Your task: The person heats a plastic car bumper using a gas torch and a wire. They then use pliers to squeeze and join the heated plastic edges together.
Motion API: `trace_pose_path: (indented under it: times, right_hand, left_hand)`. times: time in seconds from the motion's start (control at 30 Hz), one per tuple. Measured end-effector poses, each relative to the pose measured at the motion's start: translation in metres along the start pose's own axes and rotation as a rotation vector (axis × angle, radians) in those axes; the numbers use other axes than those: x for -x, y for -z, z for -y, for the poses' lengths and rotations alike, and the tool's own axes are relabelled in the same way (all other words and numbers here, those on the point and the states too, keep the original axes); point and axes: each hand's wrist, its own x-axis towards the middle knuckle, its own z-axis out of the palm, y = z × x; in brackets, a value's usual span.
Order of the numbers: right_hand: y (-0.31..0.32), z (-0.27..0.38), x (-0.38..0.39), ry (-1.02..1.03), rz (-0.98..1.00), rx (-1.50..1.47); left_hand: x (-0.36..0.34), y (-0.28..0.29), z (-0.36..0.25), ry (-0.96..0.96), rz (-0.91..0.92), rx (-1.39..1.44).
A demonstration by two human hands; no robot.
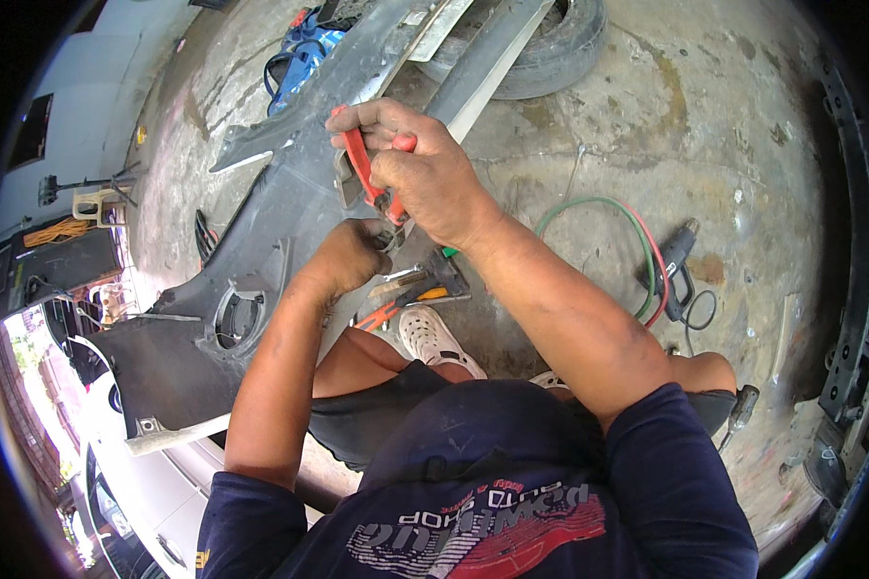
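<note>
My right hand (439,183) is wrapped around red-handled pliers (359,162), their handles spread apart and their jaws pointing down toward my left hand. Close to those jaws, my left hand (343,256) is closed, thumb and fingers pressed together at the panel's edge; what it pinches is too small and hidden to name. Both hands are over a large dark grey car bumper panel (169,362), which slants from the lower left to the upper middle. A round opening (239,317) with a ring sits in the panel, left of my left forearm.
Beside my white clog (433,338) lie several hand tools, one an orange-and-black tool (388,307). A tyre (555,68) lies beneath the panel pieces at the top. Right of my arm are green and red hoses (644,241) and a black heat gun (678,265). A blue bag (304,63) rests farther back.
</note>
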Motion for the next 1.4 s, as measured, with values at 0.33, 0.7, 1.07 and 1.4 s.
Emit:
trace_pose_path:
  times: [0.33, 0.7, 1.07, 1.4]
  right_hand:
    - [0.007, -0.006, 0.012, 0.012, -0.093, 0.029]
    - [-0.01, -0.025, -0.006, 0.023, -0.178, -0.036]
    - [-0.005, -0.022, -0.01, -0.023, -0.108, -0.042]
    - [-0.004, -0.016, -0.011, -0.107, -0.15, -0.154]
  left_hand:
    - [0.0, -0.004, -0.005, 0.05, -0.008, 0.012]
    - [0.003, -0.009, -0.008, 0.036, -0.105, 0.036]
    - [0.003, -0.008, 0.0, 0.023, -0.134, 0.05]
    - [0.004, -0.006, -0.004, 0.071, -0.124, 0.03]
